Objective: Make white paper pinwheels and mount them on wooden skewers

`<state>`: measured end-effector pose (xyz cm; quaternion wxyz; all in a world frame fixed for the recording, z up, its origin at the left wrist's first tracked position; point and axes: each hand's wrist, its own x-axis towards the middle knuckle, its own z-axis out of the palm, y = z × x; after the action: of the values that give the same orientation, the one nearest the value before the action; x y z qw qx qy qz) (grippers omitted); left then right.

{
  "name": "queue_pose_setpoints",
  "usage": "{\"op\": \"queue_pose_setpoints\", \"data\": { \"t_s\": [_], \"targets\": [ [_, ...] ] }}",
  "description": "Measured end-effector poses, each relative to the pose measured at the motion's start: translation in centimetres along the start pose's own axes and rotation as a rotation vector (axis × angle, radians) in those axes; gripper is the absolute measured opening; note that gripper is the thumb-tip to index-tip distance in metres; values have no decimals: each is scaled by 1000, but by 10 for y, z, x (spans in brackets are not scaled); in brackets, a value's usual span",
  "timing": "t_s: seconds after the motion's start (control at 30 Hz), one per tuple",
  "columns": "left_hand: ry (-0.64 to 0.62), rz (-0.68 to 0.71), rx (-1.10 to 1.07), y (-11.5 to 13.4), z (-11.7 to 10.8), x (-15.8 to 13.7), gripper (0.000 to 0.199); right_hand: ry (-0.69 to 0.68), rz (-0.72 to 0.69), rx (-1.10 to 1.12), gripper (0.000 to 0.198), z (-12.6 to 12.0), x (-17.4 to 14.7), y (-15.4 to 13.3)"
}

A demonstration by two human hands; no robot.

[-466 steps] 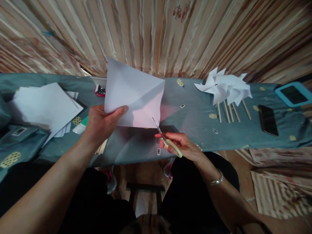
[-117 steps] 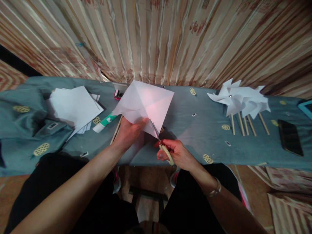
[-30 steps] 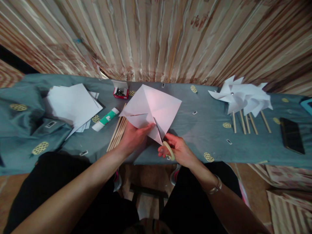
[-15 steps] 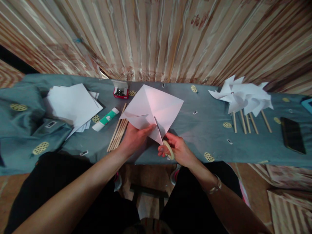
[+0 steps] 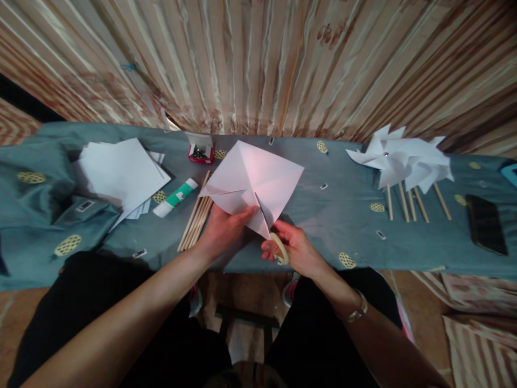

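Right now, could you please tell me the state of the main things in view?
White sheet: creased, slit from its left corner
Scissors: blade along the sheet, opening unclear
Left hand: gripping sheet
Right hand: holding scissors
Red box: open
Tube: lying flat
Loose sticks: lying side by side
Paper stack: spread unevenly
Pinwheels: overlapping, lying down
Phone: screen dark

A striped curtain (image 5: pixel 242 64) hangs beyond what is probably a phone (image 5: pixel 487 224).
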<state>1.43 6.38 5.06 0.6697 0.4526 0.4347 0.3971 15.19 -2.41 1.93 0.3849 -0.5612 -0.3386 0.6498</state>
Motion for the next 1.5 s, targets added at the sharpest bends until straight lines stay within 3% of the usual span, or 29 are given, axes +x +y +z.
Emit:
{"op": "queue_pose_setpoints", "data": {
  "t_s": [0.4,0.73,0.87,1.03,1.17,1.3,1.37,1.5],
  "targets": [
    [26,6,-4,1,0,-2,33,10,-15,-16,41,1,0,0],
    [25,73,-14,-3,-6,10,41,-63,17,-61,56,-6,-9,-5],
    [25,140,-39,0,-14,18,49,-115,28,-88,67,-24,-18,-8],
    [48,141,9,6,-20,20,47,-222,30,-158,58,-67,-36,-13],
    [17,28,100,5,-18,17,41,43,-129,-94,54,-89,-43,-14],
    [-93,-15,208,2,-14,11,42,334,-305,62,48,-95,-34,-16],
    [-158,-40,270,-1,-12,9,37,387,-333,100,47,-95,-27,-18],
    [-276,-83,362,-11,-12,8,23,358,-327,83,48,-91,-11,-20]
  ]
}}
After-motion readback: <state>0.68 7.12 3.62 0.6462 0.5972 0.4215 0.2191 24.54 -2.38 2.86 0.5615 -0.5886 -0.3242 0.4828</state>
